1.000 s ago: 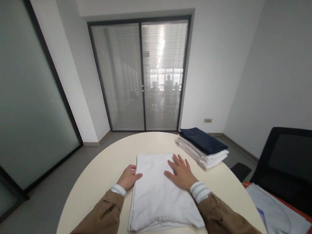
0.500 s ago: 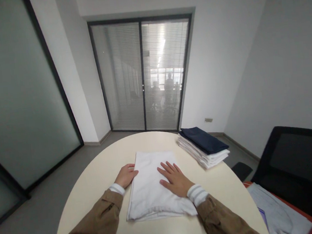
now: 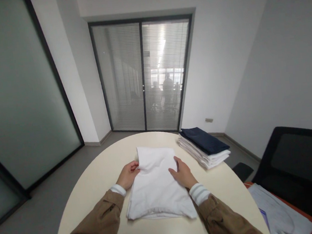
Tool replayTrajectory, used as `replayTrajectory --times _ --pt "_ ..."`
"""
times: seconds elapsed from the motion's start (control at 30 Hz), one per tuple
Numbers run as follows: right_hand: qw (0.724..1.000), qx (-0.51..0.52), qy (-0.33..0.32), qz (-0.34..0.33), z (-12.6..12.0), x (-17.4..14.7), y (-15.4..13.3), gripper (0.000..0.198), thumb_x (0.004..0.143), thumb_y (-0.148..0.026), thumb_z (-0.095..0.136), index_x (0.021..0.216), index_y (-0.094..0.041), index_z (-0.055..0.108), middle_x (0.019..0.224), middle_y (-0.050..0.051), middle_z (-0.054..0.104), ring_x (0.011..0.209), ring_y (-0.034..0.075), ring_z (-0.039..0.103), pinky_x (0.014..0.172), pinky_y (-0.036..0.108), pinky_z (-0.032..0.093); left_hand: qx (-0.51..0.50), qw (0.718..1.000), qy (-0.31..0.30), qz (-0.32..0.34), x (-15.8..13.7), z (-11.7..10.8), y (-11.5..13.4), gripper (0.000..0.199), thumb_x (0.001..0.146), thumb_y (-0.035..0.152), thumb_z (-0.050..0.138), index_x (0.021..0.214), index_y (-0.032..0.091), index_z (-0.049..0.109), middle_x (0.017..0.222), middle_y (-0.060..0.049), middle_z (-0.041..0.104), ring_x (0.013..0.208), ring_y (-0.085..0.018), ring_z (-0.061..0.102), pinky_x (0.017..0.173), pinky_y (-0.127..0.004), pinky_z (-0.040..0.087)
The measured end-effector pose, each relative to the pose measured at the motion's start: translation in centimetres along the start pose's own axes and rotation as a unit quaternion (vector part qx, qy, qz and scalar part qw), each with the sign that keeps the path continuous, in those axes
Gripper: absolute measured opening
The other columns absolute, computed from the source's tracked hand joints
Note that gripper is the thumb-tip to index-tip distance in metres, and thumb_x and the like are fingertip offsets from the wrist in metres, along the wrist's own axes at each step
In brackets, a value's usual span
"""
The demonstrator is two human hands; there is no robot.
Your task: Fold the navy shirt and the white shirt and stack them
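Observation:
A folded white garment (image 3: 159, 190) lies on the round table before me, with a curved, gathered edge at its near end. At its left side, my left hand (image 3: 127, 175) is closed on the edge, thumb on top and fingers curled beneath. My right hand (image 3: 182, 172) pinches the opposite edge, its thumb lying on the cloth and its fingers around the side. The far part of the garment is slightly raised and wrinkled between my hands.
On the table's right stands a stack of folded white clothes (image 3: 195, 152) topped by a navy folded garment (image 3: 204, 140). The cream table (image 3: 91, 189) has a rounded edge. Beyond it at right are a black mesh chair (image 3: 298, 162) and a loose grey-white cloth (image 3: 277, 208).
My right hand has moved from lying flat on the garment to gripping its right edge. The left hand has closed on the left edge, and the far part has shifted slightly away and lifted.

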State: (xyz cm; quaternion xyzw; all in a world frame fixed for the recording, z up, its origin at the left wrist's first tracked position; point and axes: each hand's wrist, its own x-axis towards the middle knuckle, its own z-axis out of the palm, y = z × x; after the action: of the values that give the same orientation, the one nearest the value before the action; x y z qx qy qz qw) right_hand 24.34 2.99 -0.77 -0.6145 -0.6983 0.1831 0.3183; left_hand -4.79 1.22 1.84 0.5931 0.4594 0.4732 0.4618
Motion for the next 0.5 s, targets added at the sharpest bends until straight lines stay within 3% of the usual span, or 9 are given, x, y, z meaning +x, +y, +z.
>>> replayTrajectory --times 0.1,0.2,0.27,0.33,0.5 --pt "0.980 0.197 -0.002 0.022 -0.2 0.9 0.6 0.090 0.070 -0.039 0.066 0.147 -0.015 0.024 0.135 0.017 0.053 0.111 0.025 0.061 0.099 0.043 0.045 -0.016 1.000 0.019 -0.003 0.1 0.0 -0.1 0.036 0.063 0.040 0.073 0.087 0.016 0.061 0.090 -0.008 0.074 0.087 -0.025 0.069 0.080 -0.034 0.052" --pt "0.936 0.340 -0.067 0.058 -1.1 1.2 0.7 0.089 0.062 -0.037 0.075 0.138 -0.013 0.037 0.126 0.017 0.060 0.100 0.026 0.066 0.092 0.043 0.051 -0.030 0.999 0.045 -0.007 0.2 -0.1 -0.2 0.043 0.060 0.046 0.076 0.088 0.016 0.060 0.088 -0.008 0.074 0.086 -0.025 0.069 0.078 -0.034 0.053" --pt "0.906 0.393 -0.147 0.056 -2.0 0.9 0.5 0.077 0.060 -0.036 0.078 0.128 -0.014 0.047 0.117 0.015 0.066 0.099 0.027 0.067 0.094 0.044 0.050 -0.032 0.998 0.060 -0.018 0.3 -0.1 -0.4 0.048 0.059 0.049 0.077 0.088 0.016 0.060 0.088 -0.008 0.074 0.086 -0.025 0.069 0.077 -0.035 0.053" --pt "0.873 0.437 -0.212 0.045 -2.8 0.3 0.1 0.075 0.062 -0.033 0.079 0.127 -0.018 0.046 0.113 0.012 0.069 0.099 0.027 0.068 0.093 0.047 0.051 -0.038 0.997 0.068 -0.029 0.4 -0.2 -0.5 0.051 0.057 0.052 0.077 0.088 0.016 0.059 0.087 -0.008 0.074 0.083 -0.025 0.069 0.076 -0.035 0.053" --pt "0.842 0.491 -0.222 0.027 -3.4 -0.7 -0.3 0.081 0.061 -0.026 0.080 0.130 -0.024 0.038 0.116 0.010 0.069 0.101 0.027 0.068 0.092 0.048 0.051 -0.091 0.993 0.047 -0.051 0.3 -0.4 -0.5 0.054 0.054 0.047 0.080 0.091 0.018 0.056 0.081 -0.005 0.073 0.072 -0.021 0.068 0.069 -0.032 0.051"
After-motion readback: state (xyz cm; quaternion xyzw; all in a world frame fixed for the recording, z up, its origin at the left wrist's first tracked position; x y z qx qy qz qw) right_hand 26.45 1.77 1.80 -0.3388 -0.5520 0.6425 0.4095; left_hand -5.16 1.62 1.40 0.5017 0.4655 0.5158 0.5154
